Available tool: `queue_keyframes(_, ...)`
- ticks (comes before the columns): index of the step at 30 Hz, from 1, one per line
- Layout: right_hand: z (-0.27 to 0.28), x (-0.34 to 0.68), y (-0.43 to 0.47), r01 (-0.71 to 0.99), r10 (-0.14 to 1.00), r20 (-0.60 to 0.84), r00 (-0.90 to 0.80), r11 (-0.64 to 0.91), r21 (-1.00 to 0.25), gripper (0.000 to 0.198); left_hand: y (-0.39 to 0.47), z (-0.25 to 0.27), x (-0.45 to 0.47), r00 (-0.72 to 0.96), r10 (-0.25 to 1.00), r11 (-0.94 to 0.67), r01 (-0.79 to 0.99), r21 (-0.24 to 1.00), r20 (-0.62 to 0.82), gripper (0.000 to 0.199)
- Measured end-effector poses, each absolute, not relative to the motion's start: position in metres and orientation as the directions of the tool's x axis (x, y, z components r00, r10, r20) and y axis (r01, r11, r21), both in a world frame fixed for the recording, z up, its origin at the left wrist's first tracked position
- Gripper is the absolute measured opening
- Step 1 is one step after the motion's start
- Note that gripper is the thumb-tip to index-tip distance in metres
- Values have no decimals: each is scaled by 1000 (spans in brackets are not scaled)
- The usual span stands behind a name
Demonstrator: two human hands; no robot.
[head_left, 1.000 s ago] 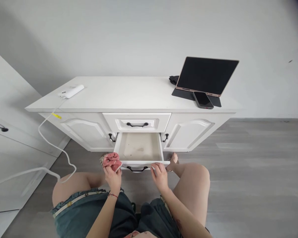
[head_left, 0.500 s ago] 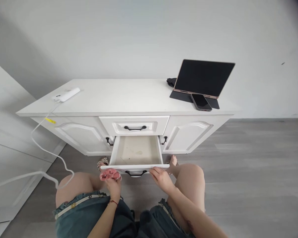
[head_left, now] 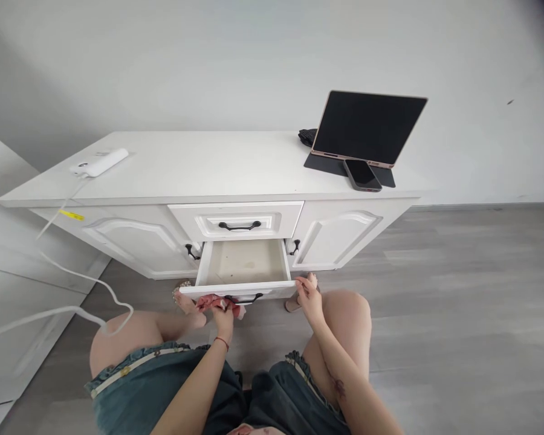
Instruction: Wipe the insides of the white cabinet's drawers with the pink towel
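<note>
The lower drawer (head_left: 245, 263) of the white cabinet is pulled out, its inside bare apart from a few small marks. My left hand (head_left: 223, 321) is closed around a crumpled pink cloth (head_left: 208, 302), which lies against the drawer's front beside and partly over the black handle (head_left: 249, 299). At the right end of the drawer front, the fingers of my right hand (head_left: 310, 299) are bent over the top corner and hold it. Above it, the upper drawer (head_left: 236, 220) is closed.
On the cabinet top (head_left: 199, 169) stand a tablet (head_left: 369, 130) on a dark stand, a phone (head_left: 362, 175), a black item (head_left: 307, 137) and a white power bank (head_left: 102, 163). Its white cable (head_left: 95, 280) hangs down across my left knee. My bare legs flank the drawer.
My left hand has moved right with the pink cloth, from the drawer front's left end to the handle. My right hand has shifted to the right corner. The view has tilted slightly.
</note>
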State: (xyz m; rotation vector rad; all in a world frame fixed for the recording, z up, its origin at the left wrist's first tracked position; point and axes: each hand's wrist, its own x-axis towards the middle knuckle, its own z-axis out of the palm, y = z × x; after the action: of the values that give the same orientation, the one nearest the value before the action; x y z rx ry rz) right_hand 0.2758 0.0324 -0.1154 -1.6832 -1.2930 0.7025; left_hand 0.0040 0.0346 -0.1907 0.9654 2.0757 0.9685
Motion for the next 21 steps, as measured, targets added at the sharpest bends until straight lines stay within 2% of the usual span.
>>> queue_keyframes(3, -113, 271, 35, 385, 939, 52, 339, -88, -919, 46, 39, -186, 22, -488, 769, 484, 22, 875, -413, 20)
queue_keyframes(5, -112, 268, 37, 335, 917, 59, 395, -83, -939, 46, 40, -183, 36, -427, 750, 477, -181, 860, -506, 25)
queue_keyframes(7, -113, 268, 39, 288, 893, 47, 447, -93, -953, 45, 40, -180, 52, -361, 729, 467, -359, 808, -581, 27)
queue_keyframes(10, -119, 268, 41, 159, 889, -43, 456, -129, -979, 47, 40, -177, 80, -250, 691, 468, -560, 684, -678, 23)
queue_keyframes(14, -124, 272, 45, -12, 886, -141, 442, -152, -988, 54, 41, -169, 122, -125, 643, 464, -721, 515, -755, 21)
queue_keyframes(21, -109, 278, 47, 133, 897, -42, 439, -111, -985, 57, 49, -141, 163, 135, 621, 510, -818, 266, -772, 19)
